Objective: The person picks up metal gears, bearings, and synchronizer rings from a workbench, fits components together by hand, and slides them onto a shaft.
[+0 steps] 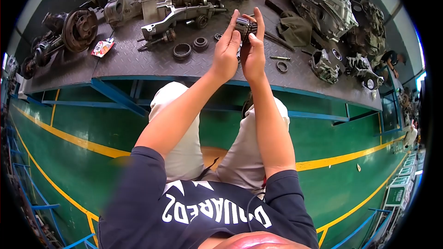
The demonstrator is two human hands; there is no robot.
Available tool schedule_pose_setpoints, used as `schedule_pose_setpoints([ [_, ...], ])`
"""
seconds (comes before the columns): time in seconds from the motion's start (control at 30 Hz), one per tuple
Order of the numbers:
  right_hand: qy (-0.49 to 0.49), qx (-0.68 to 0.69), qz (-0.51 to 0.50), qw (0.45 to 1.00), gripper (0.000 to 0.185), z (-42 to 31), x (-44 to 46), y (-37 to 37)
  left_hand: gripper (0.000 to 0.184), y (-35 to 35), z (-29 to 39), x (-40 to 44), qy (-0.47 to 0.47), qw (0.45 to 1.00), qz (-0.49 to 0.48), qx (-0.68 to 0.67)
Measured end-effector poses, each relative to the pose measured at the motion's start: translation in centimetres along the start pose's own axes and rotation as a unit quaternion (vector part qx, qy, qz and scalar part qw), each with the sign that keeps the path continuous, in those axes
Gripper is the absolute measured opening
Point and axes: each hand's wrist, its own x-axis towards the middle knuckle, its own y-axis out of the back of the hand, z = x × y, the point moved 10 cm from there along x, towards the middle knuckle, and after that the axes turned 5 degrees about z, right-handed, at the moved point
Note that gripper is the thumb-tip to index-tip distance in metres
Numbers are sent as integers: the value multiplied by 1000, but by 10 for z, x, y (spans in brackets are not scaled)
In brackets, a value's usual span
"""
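Between my two hands, above the near edge of the workbench, is a metal gear assembly with a ribbed ring and toothed parts. My left hand presses against its left side, fingers pointing up and thumb along the near face. From the right, my right hand closes on it, thumb near its lower end. Palms and fingers cover part of the assembly. Left of the hands lie a toothed ring, a smaller gear and a geared shaft. Another ring and a thin pin lie to the right.
An opened gearbox housing lies behind on the dark metal workbench. A large transmission and dark cloth are at right, near smaller castings. A rusty brake drum and a red-white packet are at left.
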Motion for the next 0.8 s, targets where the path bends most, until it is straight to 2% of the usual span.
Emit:
schedule_pose_setpoints([
  [0.07, -15, 36, -2, 999, 74, 0, -1, -2, 52, -2, 12, -1, -49, 996, -20, 73],
  [0.23, -53, 31, 8, 998, 69, 10, -1, 3, 50, 1, 15, 1, -70, 987, -1, 148],
  [0.37, -105, 98, 67, 987, 61, 24, -3, 8, 49, 6, 18, 3, -121, 963, 41, 238],
  [0.43, -142, 127, 116, 975, 58, 29, -9, 7, 49, 9, 16, 2, -106, 962, 67, 242],
  [0.57, -149, 266, 154, 940, 52, 44, -8, 10, 50, 16, 12, 5, -95, 968, 104, 209],
  [0.67, -181, 323, 159, 915, 46, 66, -6, 22, 55, 17, 32, 6, -170, 967, 129, 142],
  [0.73, -181, 357, 151, 904, 44, 62, -4, 19, 60, 16, 54, 8, -250, 936, 118, 219],
  [0.8, -137, 298, 153, 932, 47, 45, 2, 27, 70, 15, 73, 7, -295, 897, 99, 313],
])
